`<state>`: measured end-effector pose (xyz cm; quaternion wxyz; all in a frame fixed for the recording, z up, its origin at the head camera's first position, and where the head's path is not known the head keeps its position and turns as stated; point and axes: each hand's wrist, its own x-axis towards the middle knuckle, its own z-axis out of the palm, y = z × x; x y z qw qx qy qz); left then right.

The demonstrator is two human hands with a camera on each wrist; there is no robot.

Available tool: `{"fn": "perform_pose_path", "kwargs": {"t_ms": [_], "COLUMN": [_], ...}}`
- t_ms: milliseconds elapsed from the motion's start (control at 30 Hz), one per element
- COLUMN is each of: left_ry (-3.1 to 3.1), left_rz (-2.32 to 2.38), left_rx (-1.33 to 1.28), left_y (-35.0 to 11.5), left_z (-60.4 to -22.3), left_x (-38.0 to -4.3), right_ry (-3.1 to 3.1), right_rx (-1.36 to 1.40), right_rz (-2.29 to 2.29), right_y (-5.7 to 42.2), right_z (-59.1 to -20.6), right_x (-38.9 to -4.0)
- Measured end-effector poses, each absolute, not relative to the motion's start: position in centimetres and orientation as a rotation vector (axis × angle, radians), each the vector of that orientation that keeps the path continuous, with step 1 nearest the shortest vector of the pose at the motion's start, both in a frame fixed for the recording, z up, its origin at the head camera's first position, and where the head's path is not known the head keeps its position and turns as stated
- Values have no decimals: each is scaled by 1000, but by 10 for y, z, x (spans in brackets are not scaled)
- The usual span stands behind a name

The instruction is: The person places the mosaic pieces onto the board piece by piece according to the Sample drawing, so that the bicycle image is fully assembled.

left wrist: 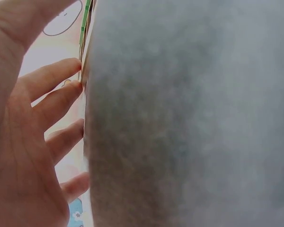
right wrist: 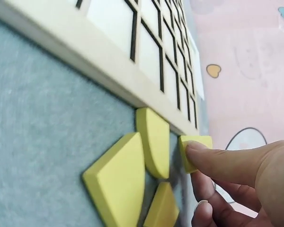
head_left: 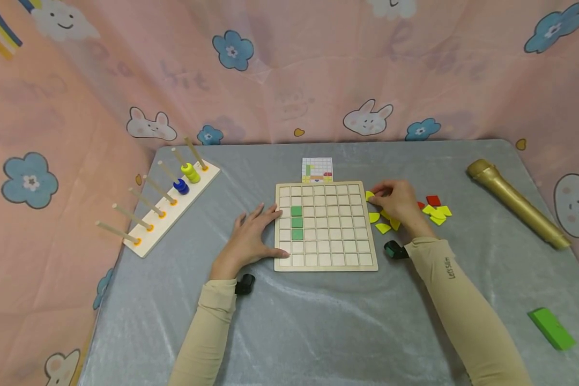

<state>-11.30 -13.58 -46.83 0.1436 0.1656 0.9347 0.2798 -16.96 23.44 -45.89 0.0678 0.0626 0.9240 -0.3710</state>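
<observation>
A wooden grid board (head_left: 326, 267) lies in the middle of the table, with a short column of green squares (head_left: 296, 222) in its left part. My left hand (head_left: 251, 238) rests at the board's left edge, fingers spread, thumb over the lower left corner. In the left wrist view, fingertips (left wrist: 75, 87) meet the board's side. Beside the board's upper right edge, my right hand (head_left: 396, 199) pinches a yellow quarter-round tile (right wrist: 202, 140) between thumb and fingers. More yellow tiles (right wrist: 118, 179) lie below it, close along the board.
A small pattern card (head_left: 317, 162) touches the board's far edge. Red tiles (head_left: 433, 200) lie among yellow ones at right. A peg rack (head_left: 147, 247) with blue and yellow beads stands left. A gold microphone (head_left: 518, 203) and a green block (head_left: 552, 328) lie far right.
</observation>
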Motion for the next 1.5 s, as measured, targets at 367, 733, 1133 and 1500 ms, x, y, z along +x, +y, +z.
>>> {"fn": "perform_pose_path", "kwargs": {"t_ms": [367,733,1133,1500], "left_ry": [2700,2704,2708,2712], "left_rz": [808,800,779,780], "left_rx": [479,476,466,483], "left_y": [-136,-136,-136,-136], "left_z": [-469,-471,-471,-470], "left_x": [-113,-113,-113,-114], "right_ry": [2857,2735,2678,2700], "right_rx": [72,-202,-277,-247], "right_rz": [-1210,-1287,-1281,-1249], "right_y": [207,158,121,116], "right_z": [-445,-458,-464,-465], "right_x": [-166,-164,-158,-158]}}
